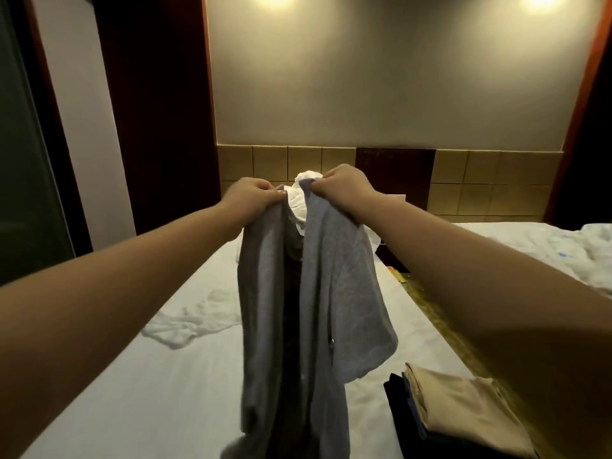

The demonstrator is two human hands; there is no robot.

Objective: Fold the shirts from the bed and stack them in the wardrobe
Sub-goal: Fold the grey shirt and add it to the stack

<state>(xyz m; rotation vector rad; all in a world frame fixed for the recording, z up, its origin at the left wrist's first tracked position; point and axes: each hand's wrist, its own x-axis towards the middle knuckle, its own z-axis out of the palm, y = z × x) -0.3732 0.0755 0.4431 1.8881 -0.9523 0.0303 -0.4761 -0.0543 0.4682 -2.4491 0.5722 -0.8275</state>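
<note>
White sheets cover the bed point(165, 376) across the lower view. Nearest, at 4 o'clock, sits a folded stack point(463, 405), beige on top of blue and dark pieces. At the centre a grey shirt point(331, 293) hangs clear above the mattress, its long axis vertical, top edge up and hem toward 6 o'clock, bunched into two drooping halves. The left hand point(251, 197) and right hand point(344, 185) each pinch its top edge in curled fingers, close together. White cloth point(298, 200) shows between them; whether it belongs to the shirt is unclear. This looks like the shake-out before folding; next, the hands need to spread apart and lay it flat. Beyond, at 12 o'clock, runs a tiled wall band point(490, 187).
</note>
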